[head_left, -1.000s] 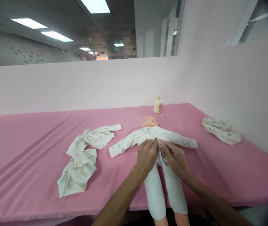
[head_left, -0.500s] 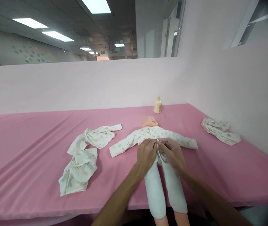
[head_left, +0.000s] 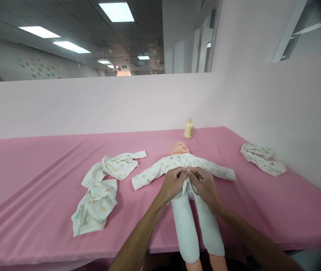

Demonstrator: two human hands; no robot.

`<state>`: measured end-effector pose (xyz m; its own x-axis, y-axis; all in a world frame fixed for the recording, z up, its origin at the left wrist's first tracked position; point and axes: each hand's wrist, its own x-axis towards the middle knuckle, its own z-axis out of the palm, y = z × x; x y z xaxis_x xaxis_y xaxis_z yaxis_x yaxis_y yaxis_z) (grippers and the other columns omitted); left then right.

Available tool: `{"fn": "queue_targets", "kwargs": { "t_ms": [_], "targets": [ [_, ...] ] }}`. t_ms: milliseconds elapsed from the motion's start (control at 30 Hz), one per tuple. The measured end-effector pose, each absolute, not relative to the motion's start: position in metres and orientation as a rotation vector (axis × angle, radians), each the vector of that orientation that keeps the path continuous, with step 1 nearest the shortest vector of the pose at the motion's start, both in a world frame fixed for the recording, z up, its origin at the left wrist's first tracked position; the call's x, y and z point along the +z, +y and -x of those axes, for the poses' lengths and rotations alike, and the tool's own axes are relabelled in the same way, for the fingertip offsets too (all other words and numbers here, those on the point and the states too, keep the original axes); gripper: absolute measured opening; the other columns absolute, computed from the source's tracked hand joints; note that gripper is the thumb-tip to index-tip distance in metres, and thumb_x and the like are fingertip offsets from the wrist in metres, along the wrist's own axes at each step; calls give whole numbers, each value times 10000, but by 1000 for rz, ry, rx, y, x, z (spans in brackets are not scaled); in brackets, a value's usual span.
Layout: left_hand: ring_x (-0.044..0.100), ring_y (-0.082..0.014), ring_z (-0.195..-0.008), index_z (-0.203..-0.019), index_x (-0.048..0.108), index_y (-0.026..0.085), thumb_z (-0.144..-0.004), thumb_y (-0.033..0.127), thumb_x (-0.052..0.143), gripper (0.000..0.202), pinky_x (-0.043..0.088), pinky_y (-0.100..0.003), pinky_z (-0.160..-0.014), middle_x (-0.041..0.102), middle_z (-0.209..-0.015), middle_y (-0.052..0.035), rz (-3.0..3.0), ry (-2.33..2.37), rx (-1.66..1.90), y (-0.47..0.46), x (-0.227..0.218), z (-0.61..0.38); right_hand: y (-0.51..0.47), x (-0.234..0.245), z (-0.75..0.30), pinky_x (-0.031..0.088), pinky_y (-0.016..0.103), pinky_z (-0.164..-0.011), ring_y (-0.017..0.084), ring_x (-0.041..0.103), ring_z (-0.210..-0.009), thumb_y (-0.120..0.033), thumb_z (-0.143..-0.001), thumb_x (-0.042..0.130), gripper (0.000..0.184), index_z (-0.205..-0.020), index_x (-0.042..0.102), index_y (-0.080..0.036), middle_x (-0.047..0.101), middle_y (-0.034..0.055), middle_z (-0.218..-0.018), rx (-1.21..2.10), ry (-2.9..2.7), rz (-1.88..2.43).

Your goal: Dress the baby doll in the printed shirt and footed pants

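Note:
A baby doll (head_left: pixel 185 223) lies on its back on the pink-covered table, head toward the wall and feet over the near edge. It wears a white printed baby shirt (head_left: pixel 160 168) with both sleeves spread wide. Over the doll's belly, my left hand (head_left: pixel 175 183) pinches the front edge of the shirt. My right hand (head_left: pixel 204 184) meets it there, its fingers closed on the same cloth. The fingertips nearly touch, and whatever fastener may lie between them is hidden. Below my hands the shirt's lower edges hang apart above the white legs.
Crumpled printed baby clothes (head_left: pixel 98 203) lie to the left on the pink sheet (head_left: pixel 36 188). A folded printed garment (head_left: pixel 262 160) rests at the right by the wall. Behind the doll's head stands a pale yellow pump bottle (head_left: pixel 189 129). A window is set in the back wall.
My left hand has shifted slightly and its fingers have turned at the shirt's front edge. The lower flap on the left now shows more. The view has tilted a little upward.

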<state>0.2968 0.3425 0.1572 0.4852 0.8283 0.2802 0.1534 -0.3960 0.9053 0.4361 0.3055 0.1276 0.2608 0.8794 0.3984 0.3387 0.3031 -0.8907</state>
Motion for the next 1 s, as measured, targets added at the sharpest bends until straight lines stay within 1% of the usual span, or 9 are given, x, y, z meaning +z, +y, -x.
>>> {"fn": "queue_targets", "kwargs": {
  "t_ms": [100, 233, 367, 467, 533, 667, 733, 867, 1000],
  "targets": [
    [570, -156, -831, -885, 693, 178, -907, 275, 446, 266, 419, -257, -769, 659, -847, -7, -1774, 813, 966, 344, 159, -295, 308, 126, -437, 444, 273, -686, 148, 559, -716, -430, -890, 574, 275, -1016, 679, -209, 633, 4, -779, 496, -1320, 1288],
    [581, -167, -838, -949, 697, 162, -928, 351, 459, 305, 432, -267, -772, 671, -882, -28, -1755, 805, 965, 346, 158, -295, 311, 124, -438, 439, 271, -628, 140, 514, -637, -451, -838, 632, 305, -995, 630, -189, 581, -15, -698, 440, -1224, 1356],
    [598, -174, -905, -1043, 682, 169, -941, 379, 462, 321, 446, -279, -833, 684, -1010, -48, -1756, 742, 958, 347, 155, -295, 310, 122, -438, 454, 294, -679, 171, 579, -726, -475, -856, 600, 299, -934, 668, -195, 661, 30, -808, 394, -1237, 1396],
    [604, -177, -939, -1073, 674, 171, -940, 367, 467, 315, 450, -290, -873, 682, -1056, -59, -1754, 721, 948, 347, 153, -296, 310, 120, -438, 458, 305, -719, 183, 601, -781, -471, -881, 564, 299, -940, 695, -208, 684, 43, -871, 365, -1262, 1381],
    [606, -175, -932, -1074, 672, 169, -931, 363, 481, 308, 458, -286, -858, 684, -1036, -62, -1751, 741, 939, 346, 153, -297, 310, 118, -437, 460, 308, -729, 184, 607, -788, -466, -888, 555, 297, -947, 700, -214, 691, 41, -883, 361, -1261, 1379],
    [594, -169, -819, -1035, 668, 183, -905, 430, 514, 319, 460, -282, -742, 676, -911, -42, -1875, 893, 894, 341, 157, -299, 307, 118, -439, 470, 311, -739, 197, 624, -825, -447, -881, 558, 284, -958, 691, -208, 703, 48, -919, 443, -1241, 1351],
    [582, -188, -822, -1005, 662, 189, -892, 465, 529, 327, 447, -307, -747, 662, -864, -35, -2044, 1025, 903, 337, 159, -301, 304, 119, -443, 475, 313, -752, 200, 630, -843, -433, -878, 555, 276, -960, 679, -201, 706, 52, -932, 504, -1210, 1343],
    [566, -228, -910, -979, 641, 195, -869, 369, 580, 215, 414, -361, -812, 653, -871, -39, -2381, 1202, 870, 334, 159, -306, 299, 122, -452, 474, 310, -702, 188, 621, -762, -384, -856, 558, 231, -917, 666, -189, 699, 39, -849, 568, -1177, 1395],
    [564, -222, -927, -960, 627, 195, -874, 277, 567, 132, 398, -375, -845, 659, -947, -47, -2585, 1214, 860, 335, 153, -310, 298, 126, -458, 479, 310, -680, 184, 623, -744, -347, -822, 587, 209, -936, 653, -184, 692, 37, -842, 608, -1206, 1456]
  ]
}}
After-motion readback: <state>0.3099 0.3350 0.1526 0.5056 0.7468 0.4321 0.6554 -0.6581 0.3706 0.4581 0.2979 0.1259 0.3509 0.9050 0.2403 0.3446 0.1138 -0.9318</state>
